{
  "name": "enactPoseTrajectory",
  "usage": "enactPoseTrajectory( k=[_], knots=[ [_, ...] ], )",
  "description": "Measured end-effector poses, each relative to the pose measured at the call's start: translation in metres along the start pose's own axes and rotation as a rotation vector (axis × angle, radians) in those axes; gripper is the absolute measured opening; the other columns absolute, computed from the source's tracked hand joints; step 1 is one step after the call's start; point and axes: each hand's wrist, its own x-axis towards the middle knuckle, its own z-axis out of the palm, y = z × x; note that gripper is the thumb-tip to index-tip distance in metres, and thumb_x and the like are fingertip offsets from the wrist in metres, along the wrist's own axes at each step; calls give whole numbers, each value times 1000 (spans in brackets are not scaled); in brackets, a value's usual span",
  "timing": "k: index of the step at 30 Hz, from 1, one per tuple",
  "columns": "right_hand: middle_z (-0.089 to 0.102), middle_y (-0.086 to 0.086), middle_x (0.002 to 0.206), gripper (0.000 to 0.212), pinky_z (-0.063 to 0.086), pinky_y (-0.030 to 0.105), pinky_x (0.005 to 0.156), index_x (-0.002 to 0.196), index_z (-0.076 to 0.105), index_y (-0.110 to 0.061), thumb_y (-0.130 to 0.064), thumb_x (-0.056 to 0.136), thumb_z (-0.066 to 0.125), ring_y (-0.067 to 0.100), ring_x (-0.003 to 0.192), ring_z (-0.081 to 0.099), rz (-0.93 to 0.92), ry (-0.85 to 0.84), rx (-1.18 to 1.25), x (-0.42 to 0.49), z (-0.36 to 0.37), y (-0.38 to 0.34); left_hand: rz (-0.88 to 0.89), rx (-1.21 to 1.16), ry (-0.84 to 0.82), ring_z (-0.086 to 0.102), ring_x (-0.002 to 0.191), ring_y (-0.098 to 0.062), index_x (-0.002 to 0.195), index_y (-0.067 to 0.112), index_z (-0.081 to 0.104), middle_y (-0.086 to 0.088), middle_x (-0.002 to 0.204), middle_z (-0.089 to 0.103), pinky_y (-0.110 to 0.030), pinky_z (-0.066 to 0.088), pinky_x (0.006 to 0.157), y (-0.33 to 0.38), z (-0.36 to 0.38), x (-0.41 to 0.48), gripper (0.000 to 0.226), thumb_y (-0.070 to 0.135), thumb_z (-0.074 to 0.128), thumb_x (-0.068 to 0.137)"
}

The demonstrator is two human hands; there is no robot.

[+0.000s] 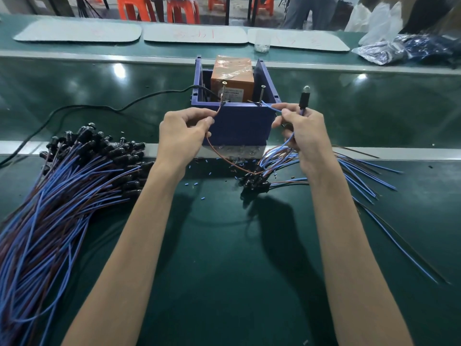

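A blue open-topped box holding an orange transformer block stands on the green bench, with two upright metal pins at its front rim. My left hand pinches a brown wire whose bare end touches the left pin. My right hand pinches a blue wire reaching toward the right pin, and also grips a black lamp holder that stands upright with its clear bulb on top.
A large heap of wired lamp holders lies at the left. A smaller bunch lies below my right hand, its wires fanning right. A black power cable runs left from the box. Grey mats, a plastic cup and bags sit beyond.
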Motion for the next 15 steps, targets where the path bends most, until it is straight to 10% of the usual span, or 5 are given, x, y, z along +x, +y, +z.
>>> enactPoseTrajectory(
  k=[15],
  knots=[
    [59, -8, 53, 25, 21, 13, 37, 101, 69, -8, -4, 97, 45, 2, 41, 28, -10, 14, -35, -5, 2, -3, 9, 42, 0, 60, 55, 1, 91, 30, 72, 11, 79, 69, -16, 52, 70, 1, 0, 0, 21, 10, 65, 88]
  ],
)
